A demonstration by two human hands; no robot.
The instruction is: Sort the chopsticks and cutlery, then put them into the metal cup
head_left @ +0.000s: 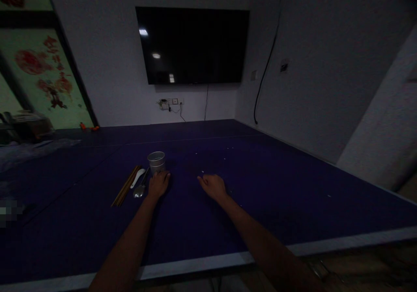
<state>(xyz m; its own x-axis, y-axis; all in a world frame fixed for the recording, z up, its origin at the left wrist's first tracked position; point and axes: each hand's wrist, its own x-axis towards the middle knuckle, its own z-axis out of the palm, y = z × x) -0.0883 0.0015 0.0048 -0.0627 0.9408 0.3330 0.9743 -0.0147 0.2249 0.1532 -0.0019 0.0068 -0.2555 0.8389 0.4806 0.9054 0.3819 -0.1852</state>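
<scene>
My left hand [158, 183] lies on the dark blue table [260, 187] with its fingers curled, just in front of a small metal cup [157, 161] and touching or almost touching its base. It holds nothing I can make out. Left of it lie a metal spoon [140, 189], a white spoon [137, 177] and a pair of wooden chopsticks [125, 191]. My right hand [212, 186] rests on the bare cloth to the right, fingers loosely stretched toward the left, with nothing in it.
The table has a white front edge [195, 266] close to me. A black screen [192, 44] hangs on the far wall above sockets and cables. A painted panel [42, 74] stands at the left. The room is dim.
</scene>
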